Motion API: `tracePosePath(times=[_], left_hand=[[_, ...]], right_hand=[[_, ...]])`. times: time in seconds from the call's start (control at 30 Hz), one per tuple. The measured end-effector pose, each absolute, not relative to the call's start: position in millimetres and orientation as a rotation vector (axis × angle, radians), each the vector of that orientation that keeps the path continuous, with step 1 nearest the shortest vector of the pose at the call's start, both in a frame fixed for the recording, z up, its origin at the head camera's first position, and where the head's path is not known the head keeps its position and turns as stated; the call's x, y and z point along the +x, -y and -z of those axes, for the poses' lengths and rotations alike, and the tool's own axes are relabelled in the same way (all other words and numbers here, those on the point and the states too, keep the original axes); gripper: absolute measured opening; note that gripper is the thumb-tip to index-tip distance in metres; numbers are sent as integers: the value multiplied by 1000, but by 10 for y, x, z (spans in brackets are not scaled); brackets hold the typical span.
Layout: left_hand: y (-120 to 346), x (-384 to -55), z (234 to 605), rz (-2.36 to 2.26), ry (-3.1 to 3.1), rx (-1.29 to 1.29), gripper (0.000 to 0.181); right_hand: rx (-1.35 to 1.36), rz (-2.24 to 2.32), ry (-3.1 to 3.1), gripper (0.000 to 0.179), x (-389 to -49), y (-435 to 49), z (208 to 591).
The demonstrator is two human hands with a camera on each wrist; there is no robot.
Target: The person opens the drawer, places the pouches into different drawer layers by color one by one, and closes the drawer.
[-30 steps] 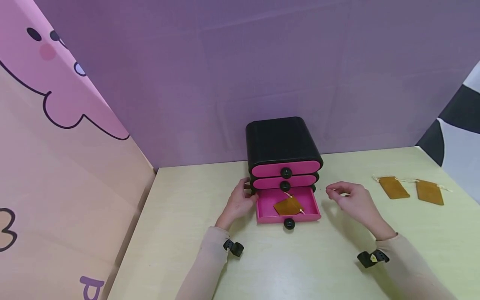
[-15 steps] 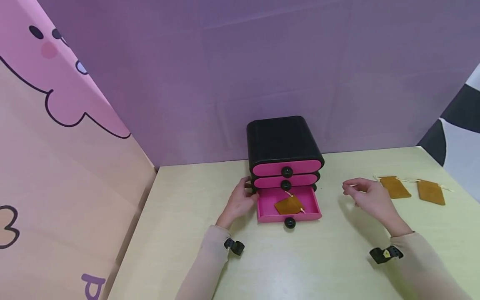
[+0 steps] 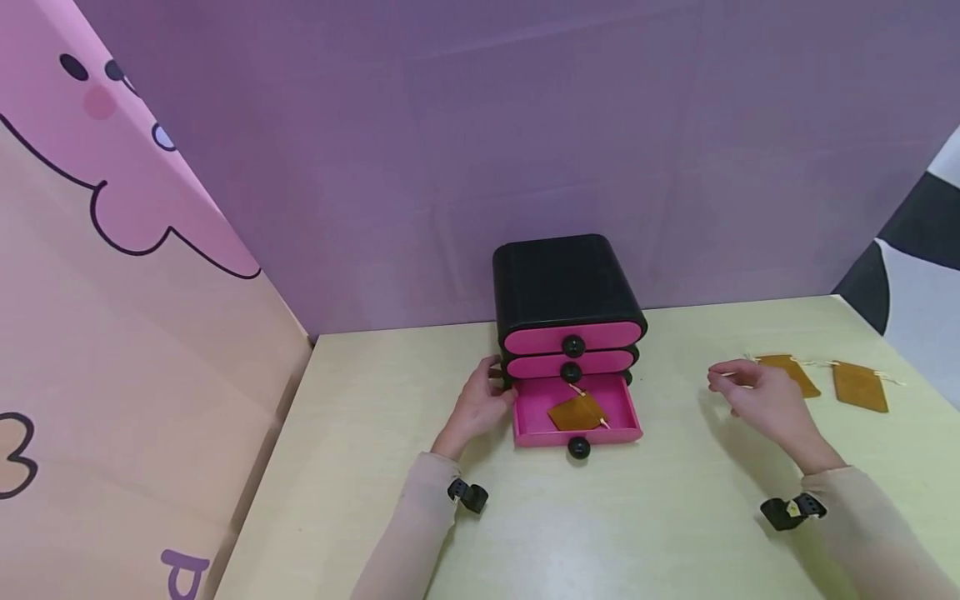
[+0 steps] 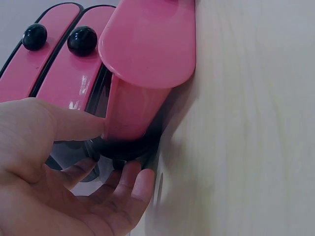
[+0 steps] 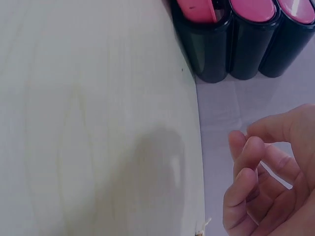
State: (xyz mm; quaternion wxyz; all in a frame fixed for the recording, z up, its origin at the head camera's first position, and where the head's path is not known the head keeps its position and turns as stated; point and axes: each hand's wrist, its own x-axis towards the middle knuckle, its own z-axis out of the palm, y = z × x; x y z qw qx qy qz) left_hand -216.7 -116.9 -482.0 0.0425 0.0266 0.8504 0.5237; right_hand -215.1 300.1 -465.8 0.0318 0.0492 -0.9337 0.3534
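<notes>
A small black drawer cabinet (image 3: 566,279) with pink drawers stands against the purple backdrop. Its bottom drawer (image 3: 577,437) is pulled out, and a mustard-brown drawstring pouch (image 3: 576,412) lies inside. My left hand (image 3: 480,402) grips the cabinet's lower left side; in the left wrist view its thumb (image 4: 74,123) touches the drawer's side wall, while the other fingers curve round the case's edge. Above the table, right of the cabinet, my right hand (image 3: 767,404) hangs loosely curled, nothing between its fingers. It partly hides one of two similar pouches, the nearer one (image 3: 793,372).
The other pouch (image 3: 860,387) lies flat further right, with pale cords at its top. Both upper drawers (image 3: 606,336) are closed, with round black knobs. A purple cloth (image 3: 375,167) rises behind the pale wooden table (image 3: 360,417), and a printed panel (image 3: 150,350) borders the left.
My right hand has moved right, away from the open drawer and towards the pouches on the table. My left hand, the cabinet and the pouch in the drawer stay where they were.
</notes>
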Motion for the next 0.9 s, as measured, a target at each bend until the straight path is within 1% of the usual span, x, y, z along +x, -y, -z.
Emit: tracePosePath(times=[0.33, 0.9], left_hand=[[1166, -2167, 4809, -1595, -2607, 95, 64], [1167, -2174, 4823, -1610, -2597, 97, 65]], right_hand=[[99, -1094, 2869, 41, -2210, -3190, 4730], [-14, -928, 2875, 49, -2290, -3545, 4792]])
